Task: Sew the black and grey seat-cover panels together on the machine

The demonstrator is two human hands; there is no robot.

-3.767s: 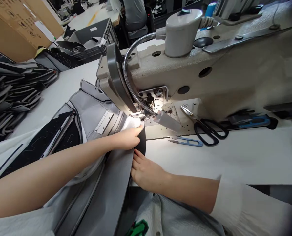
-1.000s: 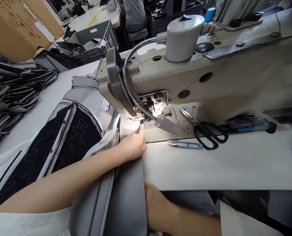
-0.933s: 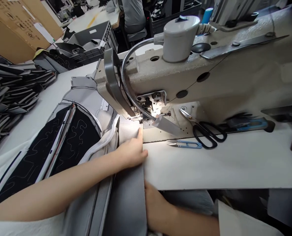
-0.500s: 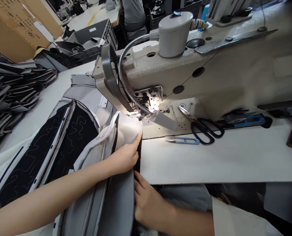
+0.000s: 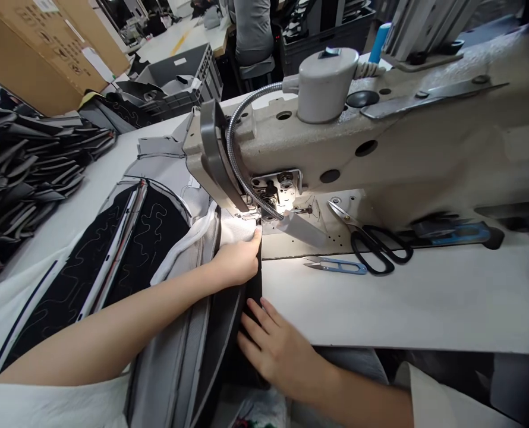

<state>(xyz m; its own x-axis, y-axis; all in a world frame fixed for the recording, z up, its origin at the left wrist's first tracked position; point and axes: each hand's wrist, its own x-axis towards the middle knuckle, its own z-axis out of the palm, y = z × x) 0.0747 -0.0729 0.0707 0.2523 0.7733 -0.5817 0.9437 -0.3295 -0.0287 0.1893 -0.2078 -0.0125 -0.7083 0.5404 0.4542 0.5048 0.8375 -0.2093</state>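
Note:
My left hand (image 5: 236, 259) presses thumb and fingers together on the edge of a grey and black sewn fabric cover (image 5: 186, 333), just in front of the lit needle area of a sewing machine (image 5: 273, 205). The cover's light mesh part (image 5: 235, 229) runs up to the presser foot, where the machine's parts hide its far end. Lower down, my right hand (image 5: 282, 351) rests with fingers stretched out on the black strip (image 5: 252, 297) along the cover's right edge. A black quilted panel (image 5: 153, 238) with wavy stitching spreads to the left of my left arm.
Black-handled scissors (image 5: 378, 246) and blue thread snips (image 5: 338, 266) lie right of the needle area. Stacked fabric pieces (image 5: 28, 172) fill the left side. Behind stand a grey crate (image 5: 206, 71) and a cardboard box (image 5: 46, 53); a person (image 5: 253, 30) sits farther back.
My left hand has gone from a pointing finger on the mesh to a closed grip at its edge. My right hand has spread its fingers on the black strip. The view has shifted slightly.

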